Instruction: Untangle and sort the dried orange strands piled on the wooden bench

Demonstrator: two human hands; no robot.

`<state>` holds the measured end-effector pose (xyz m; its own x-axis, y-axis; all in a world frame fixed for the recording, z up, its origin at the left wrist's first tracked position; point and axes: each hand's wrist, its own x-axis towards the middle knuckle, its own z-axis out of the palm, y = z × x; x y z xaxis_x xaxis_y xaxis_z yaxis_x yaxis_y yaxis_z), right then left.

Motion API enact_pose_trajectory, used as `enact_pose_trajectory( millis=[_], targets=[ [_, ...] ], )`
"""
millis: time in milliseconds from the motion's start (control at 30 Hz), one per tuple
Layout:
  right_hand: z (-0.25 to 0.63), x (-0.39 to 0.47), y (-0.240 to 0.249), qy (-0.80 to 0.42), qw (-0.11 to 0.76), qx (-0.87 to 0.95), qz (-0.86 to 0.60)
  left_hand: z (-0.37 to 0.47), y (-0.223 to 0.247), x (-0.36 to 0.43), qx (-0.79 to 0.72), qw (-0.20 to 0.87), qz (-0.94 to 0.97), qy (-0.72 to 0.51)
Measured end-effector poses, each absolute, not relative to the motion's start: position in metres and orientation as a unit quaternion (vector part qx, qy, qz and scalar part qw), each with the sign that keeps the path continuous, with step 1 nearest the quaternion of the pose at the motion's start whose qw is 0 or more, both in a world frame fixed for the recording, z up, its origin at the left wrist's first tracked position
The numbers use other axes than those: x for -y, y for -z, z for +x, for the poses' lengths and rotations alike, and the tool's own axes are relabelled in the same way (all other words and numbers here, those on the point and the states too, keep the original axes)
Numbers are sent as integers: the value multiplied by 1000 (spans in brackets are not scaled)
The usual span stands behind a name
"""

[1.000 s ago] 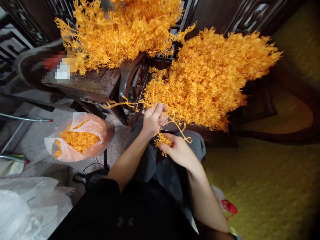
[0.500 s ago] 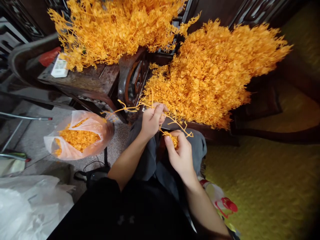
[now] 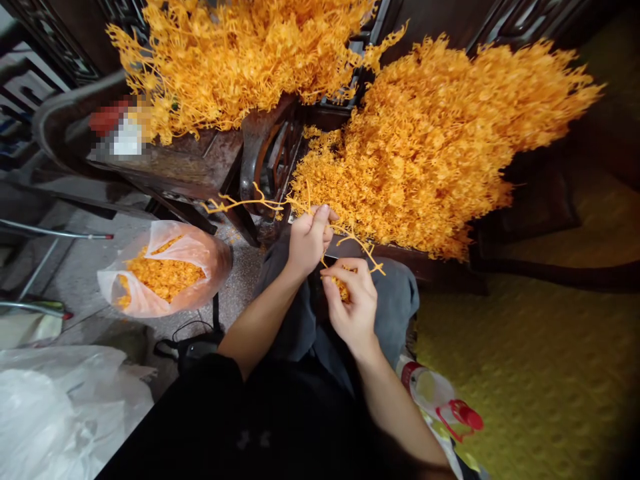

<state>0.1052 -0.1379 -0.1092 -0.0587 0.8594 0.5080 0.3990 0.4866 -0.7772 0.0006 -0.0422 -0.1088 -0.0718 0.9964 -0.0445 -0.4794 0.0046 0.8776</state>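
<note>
My left hand (image 3: 309, 241) is closed around a thin, branching orange plastic stem (image 3: 245, 201), whose bare twigs stick out to the left, upward and to the lower right. Just below it, my right hand (image 3: 354, 303) has thumb and fingertips pinched at a twig of the same stem. Small orange plastic pieces (image 3: 343, 291) are cupped in the right palm, partly covered by the fingers. Behind both hands a big heap of bushy orange plastic stems (image 3: 400, 160) rests on a dark wooden chair. Both hands are over my lap.
A pinkish plastic bag (image 3: 217, 257) of loose orange pieces stands on the floor at left. More orange stems (image 3: 240, 60) lie on a wooden side table (image 3: 195, 163). A red-capped bottle (image 3: 440, 393) is at my right, a white plastic sack (image 3: 60, 407) at lower left.
My right hand has shifted slightly up and left, its fingertips now at the twig near my left hand. The stem's left end has swung. The whole view has shifted slightly.
</note>
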Motion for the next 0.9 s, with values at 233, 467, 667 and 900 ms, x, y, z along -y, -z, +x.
enact_pose_trajectory(
  millis=[233,467,667,900],
  targets=[
    [99,170,110,-140,532,765,-335,2,105,27,-435,553,207,-680],
    [113,191,93,-254,590,665,-380,-7,99,19,-394,591,142,-689],
    [141,159,106,-468,599,452,-468,-9,96,25,-332,674,147,-643],
    [129,130,96,-734,429,292,-439,-12,95,30,-286,733,220,-577]
  ],
)
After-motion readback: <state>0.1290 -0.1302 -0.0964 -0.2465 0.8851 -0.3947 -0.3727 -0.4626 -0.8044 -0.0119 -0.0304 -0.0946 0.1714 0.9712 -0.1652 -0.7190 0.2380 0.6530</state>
